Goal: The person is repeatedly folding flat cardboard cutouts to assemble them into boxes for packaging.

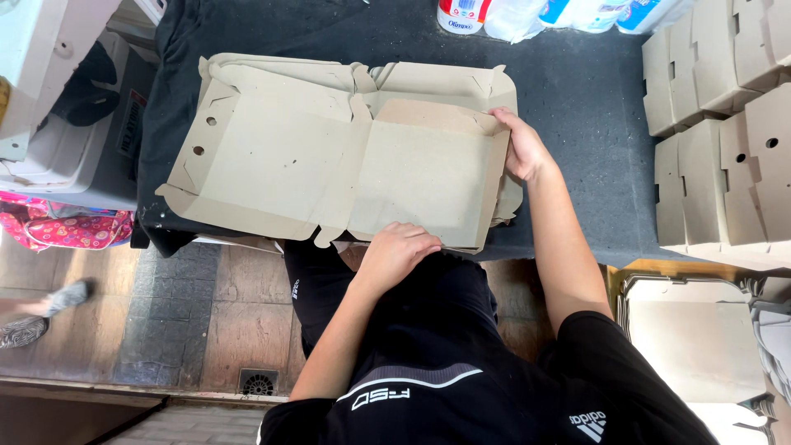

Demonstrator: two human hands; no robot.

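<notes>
A flat brown cardboard box blank (329, 165) lies on a dark cloth-covered table (577, 91), on top of more blanks of the same kind. Its right half has the side flaps folded up into a shallow tray. My left hand (395, 251) presses the near edge of that tray, fingers curled over the flap. My right hand (521, 147) grips the tray's far right corner, thumb inside the wall. The left half of the blank lies open and flat, with small round holes near its left edge.
Folded cardboard boxes (725, 124) are stacked at the right. Plastic bottles and packets (560, 15) stand at the table's far edge. A white plastic bin (74, 156) and a pink patterned bag (66, 227) sit at the left. Tiled floor with a drain (258, 383) lies below.
</notes>
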